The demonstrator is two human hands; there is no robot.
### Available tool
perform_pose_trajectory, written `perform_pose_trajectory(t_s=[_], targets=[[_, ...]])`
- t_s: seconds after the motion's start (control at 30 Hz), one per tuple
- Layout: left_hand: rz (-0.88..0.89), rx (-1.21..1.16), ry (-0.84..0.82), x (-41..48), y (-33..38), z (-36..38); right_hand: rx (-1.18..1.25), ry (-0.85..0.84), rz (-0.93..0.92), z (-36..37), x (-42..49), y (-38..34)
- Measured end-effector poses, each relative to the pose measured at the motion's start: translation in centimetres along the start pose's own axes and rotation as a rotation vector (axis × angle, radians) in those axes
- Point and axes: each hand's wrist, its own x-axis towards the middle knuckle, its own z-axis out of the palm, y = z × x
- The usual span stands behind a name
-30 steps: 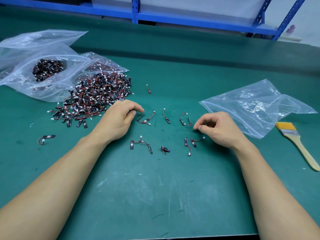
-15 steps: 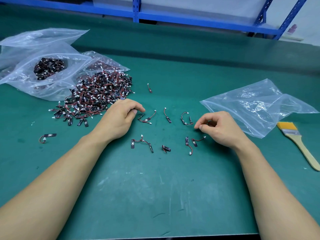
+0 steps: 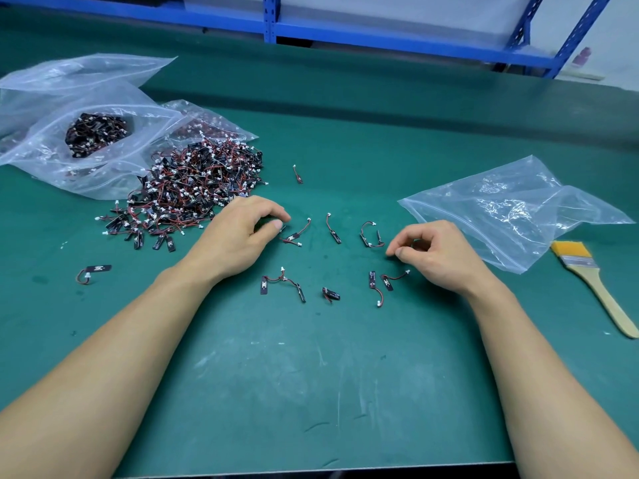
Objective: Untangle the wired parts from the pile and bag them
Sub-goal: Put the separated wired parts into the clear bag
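Tiny, light wired parts [image 3: 331, 294], best pinched by the strip.
They lie between the left hand [image 3: 238, 236] and right hand [image 3: 439, 254]; the pile [image 3: 197, 188] is just past the left hand, the empty bag [image 3: 511, 212] beside the right hand. The wires look thin and bendy, so pinch the stiff black strip [image 3: 335, 236]. Both hands are curled; I cannot tell what they hold. Nothing has moved since before.

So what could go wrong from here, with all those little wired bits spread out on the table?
1. The loose parts near the right hand lie close together; a careless sweep could tangle their wires again.
2. One stray part sits alone, left of the pile, and might be overlooked.
3. The clear bag on the right lies flat, so parts could miss its mouth.
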Motion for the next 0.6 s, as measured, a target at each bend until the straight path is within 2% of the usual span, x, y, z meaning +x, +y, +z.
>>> perform_pose_trajectory(t_s=[0.13, 0.23, 0.3, 0.47, 0.6], targets=[[-0.010, 0.031, -0.242, -1.0, 1.4, -0.3, 0.025, 0.011, 0.014, 0.0, 0.1, 0.2], [0.065, 0.162, -0.367, -1.8, 2.7, 0.9, 0.062, 0.023, 0.015, 0.0, 0.2, 0.4], [0.118, 0.229, -0.376, -1.7, 3.6, 2.0, 0.098, 0.030, 0.015, 0.1, 0.3, 0.4], [0.287, 0.202, -0.345, -0.2, 7.2, 5.8, 0.155, 0.048, 0.036, 0.4, 0.7, 0.6], [0.292, 0.217, -0.306, 1.8, 9.5, 8.0, 0.185, 0.092, 0.035, 0.5, 0.8, 0.6]])
